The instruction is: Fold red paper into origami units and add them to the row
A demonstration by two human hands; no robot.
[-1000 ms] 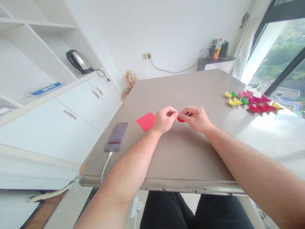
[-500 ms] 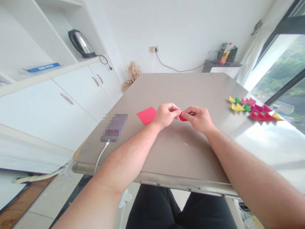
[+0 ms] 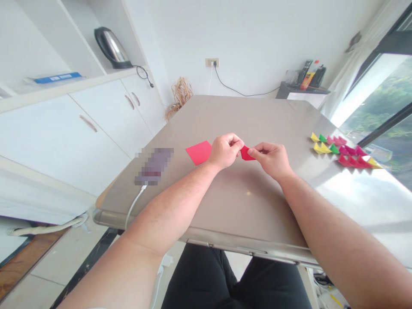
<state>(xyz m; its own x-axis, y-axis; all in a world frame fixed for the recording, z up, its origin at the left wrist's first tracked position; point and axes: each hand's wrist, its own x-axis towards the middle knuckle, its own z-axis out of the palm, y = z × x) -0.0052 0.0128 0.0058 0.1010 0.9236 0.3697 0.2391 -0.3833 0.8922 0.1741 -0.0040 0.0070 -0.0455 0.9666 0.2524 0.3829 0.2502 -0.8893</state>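
Both my hands meet over the middle of the grey table (image 3: 244,201). My left hand (image 3: 225,151) and my right hand (image 3: 270,158) each pinch one end of a small folded red paper piece (image 3: 246,153), holding it just above the tabletop. Fingers of both hands are curled closed round it. A flat red paper square (image 3: 198,152) lies on the table just left of my left hand.
Several folded paper pieces (image 3: 344,150) in yellow, green, pink and red sit in rows at the table's right edge. A phone (image 3: 154,166) with a white cable lies at the left. White cabinets and a kettle (image 3: 111,43) stand at the left; a window is on the right.
The red piece shows more between my hands, which have drawn slightly apart. The camera has tilted, shifting the whole scene a little.
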